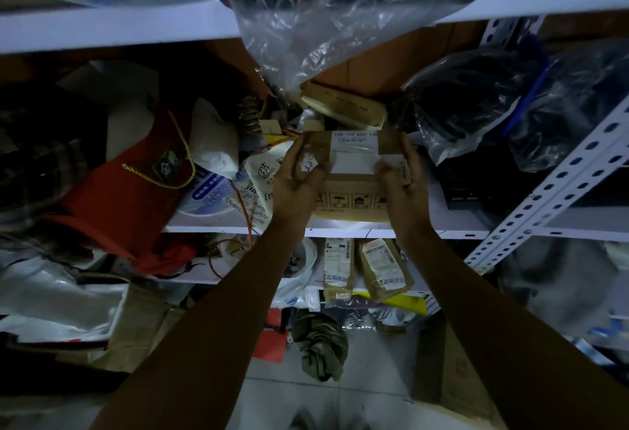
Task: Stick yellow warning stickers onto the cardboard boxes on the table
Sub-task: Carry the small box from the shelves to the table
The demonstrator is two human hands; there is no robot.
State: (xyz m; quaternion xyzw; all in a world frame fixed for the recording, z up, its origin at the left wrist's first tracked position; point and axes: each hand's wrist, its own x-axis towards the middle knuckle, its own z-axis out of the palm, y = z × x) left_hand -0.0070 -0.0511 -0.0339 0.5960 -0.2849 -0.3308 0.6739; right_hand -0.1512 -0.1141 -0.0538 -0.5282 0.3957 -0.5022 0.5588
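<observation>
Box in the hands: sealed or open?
Sealed: the box has flat flaps with a white label across the top; left hand and right hand grip its sides.

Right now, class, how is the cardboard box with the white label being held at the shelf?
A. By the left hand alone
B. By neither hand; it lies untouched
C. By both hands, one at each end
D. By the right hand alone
C: the left hand and right hand grip opposite ends of the cardboard box over the shelf.
</observation>
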